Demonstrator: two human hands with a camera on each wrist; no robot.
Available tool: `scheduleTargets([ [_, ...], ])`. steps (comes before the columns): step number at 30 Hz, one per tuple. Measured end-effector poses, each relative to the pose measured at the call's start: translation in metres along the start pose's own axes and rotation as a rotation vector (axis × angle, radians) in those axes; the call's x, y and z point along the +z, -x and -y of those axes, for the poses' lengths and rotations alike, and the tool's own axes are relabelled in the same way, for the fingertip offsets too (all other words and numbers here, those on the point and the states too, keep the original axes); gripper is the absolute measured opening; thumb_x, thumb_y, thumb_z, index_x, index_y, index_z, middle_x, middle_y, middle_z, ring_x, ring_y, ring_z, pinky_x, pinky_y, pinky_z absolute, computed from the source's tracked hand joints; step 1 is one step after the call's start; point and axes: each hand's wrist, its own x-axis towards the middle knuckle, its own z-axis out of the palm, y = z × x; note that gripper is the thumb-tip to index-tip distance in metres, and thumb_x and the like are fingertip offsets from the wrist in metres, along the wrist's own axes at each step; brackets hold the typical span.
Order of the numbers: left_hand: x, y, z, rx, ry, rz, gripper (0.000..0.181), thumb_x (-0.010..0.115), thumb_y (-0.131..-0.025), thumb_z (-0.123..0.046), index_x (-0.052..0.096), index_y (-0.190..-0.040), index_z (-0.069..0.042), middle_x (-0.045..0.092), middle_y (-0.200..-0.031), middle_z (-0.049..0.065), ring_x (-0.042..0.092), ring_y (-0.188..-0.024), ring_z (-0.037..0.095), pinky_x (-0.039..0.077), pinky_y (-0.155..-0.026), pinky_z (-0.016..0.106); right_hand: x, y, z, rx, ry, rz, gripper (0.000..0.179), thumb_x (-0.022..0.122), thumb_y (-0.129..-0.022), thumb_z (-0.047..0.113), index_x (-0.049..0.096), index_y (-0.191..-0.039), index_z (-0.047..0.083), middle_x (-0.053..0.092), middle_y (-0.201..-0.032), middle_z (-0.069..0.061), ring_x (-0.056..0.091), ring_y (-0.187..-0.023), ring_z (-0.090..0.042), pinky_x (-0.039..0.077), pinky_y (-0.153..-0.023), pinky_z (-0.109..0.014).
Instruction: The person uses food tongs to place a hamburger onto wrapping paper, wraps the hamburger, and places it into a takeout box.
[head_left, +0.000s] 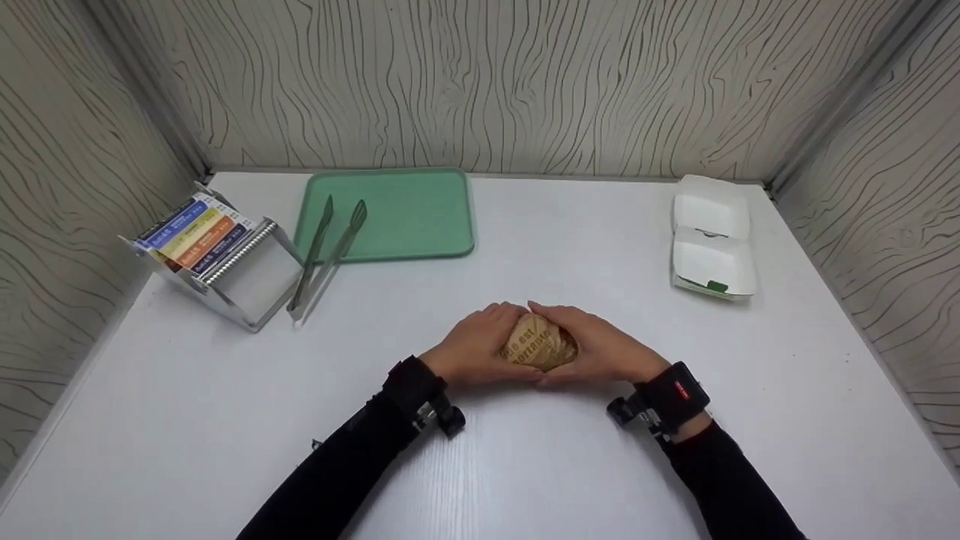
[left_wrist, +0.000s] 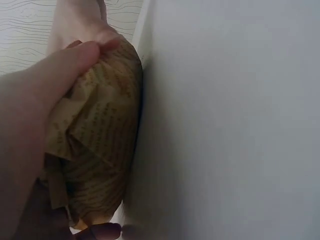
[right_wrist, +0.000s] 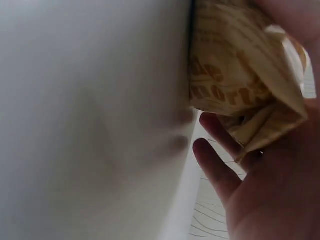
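The left hand point(head_left: 474, 346) and right hand point(head_left: 604, 348) gripped a rounded packet in printed brown paper point(head_left: 534, 343), resting on the white table point(head_left: 810, 420), nearer and rightward of the green rectangular tray point(head_left: 424, 217). Securing the wrapper appeared in hand; the next move likely required gentle, even pressure.

- Here's the left hand point(left_wrist: 30, 107) along the left edge, thumb laid over a paper-wrapped bundle point(left_wrist: 100, 130)!
- Brown paper, creased and folded, small dark print all across it.
- Down low, a fingertip point(left_wrist: 106, 230) at the bundle's lower end.
- Up top, the right hand point(left_wrist: 75, 22), thumb tip right beside the left thumb.
- White tabletop point(left_wrist: 235, 125) fills the right; line-patterned wall point(left_wrist: 22, 32), upper left.
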Motion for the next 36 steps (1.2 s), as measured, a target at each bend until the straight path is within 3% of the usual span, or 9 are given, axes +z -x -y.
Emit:
scheduleTargets([
  [7,-0.001,-0.001,-0.001,0.001,-0.012,0.008,0.082,0.076,-0.084,-0.064,0.046,-0.146,-0.018,0.058,-0.128,-0.003,0.053,-0.111,0.013,0.047,-0.094,0.034,-0.015,0.006,-0.013,-0.018,-0.102,0.039,0.093,0.091,-0.08,0.034,0.045,-0.158,0.015,0.05,-0.158,-0.006,0.046,-0.146,-0.029,0.036,-0.12,-0.054],
  [18,-0.002,0.002,0.002,0.005,-0.044,0.022,0.082,0.073,-0.085,-0.067,0.046,-0.144,-0.018,0.057,-0.132,-0.001,0.052,-0.112,0.014,0.047,-0.093,0.035,-0.013,0.006,-0.015,0.025,-0.069,0.054,0.091,0.088,-0.081,0.045,0.046,-0.157,0.019,0.039,-0.165,-0.013,0.036,-0.153,-0.035,0.027,-0.124,-0.058],
  [25,-0.002,0.0,0.001,0.008,-0.044,0.012,0.081,0.073,-0.085,-0.067,0.046,-0.144,-0.018,0.057,-0.132,0.0,0.052,-0.114,0.016,0.047,-0.094,0.037,-0.016,0.006,-0.014,0.012,-0.075,0.052,0.088,0.089,-0.08,0.042,0.05,-0.154,0.016,0.048,-0.159,-0.012,0.044,-0.148,-0.034,0.034,-0.121,-0.057],
  [31,-0.001,0.0,0.001,0.011,-0.042,0.009,0.081,0.074,-0.084,-0.066,0.047,-0.143,-0.018,0.057,-0.131,-0.001,0.052,-0.113,0.015,0.047,-0.093,0.036,-0.016,0.006,-0.01,0.063,-0.065,0.058,0.09,0.09,-0.079,0.044,0.051,-0.153,0.012,0.058,-0.149,-0.009,0.055,-0.135,-0.029,0.042,-0.115,-0.053],
  [36,0.0,-0.001,0.001,0.014,-0.037,0.013,0.081,0.074,-0.085,-0.064,0.046,-0.145,-0.017,0.057,-0.132,0.0,0.052,-0.114,0.015,0.047,-0.095,0.037,-0.012,0.008,0.008,0.026,0.071,-0.001,0.096,0.095,-0.073,0.034,0.048,-0.152,0.006,0.051,-0.154,-0.017,0.048,-0.143,-0.035,0.04,-0.117,-0.056],
])
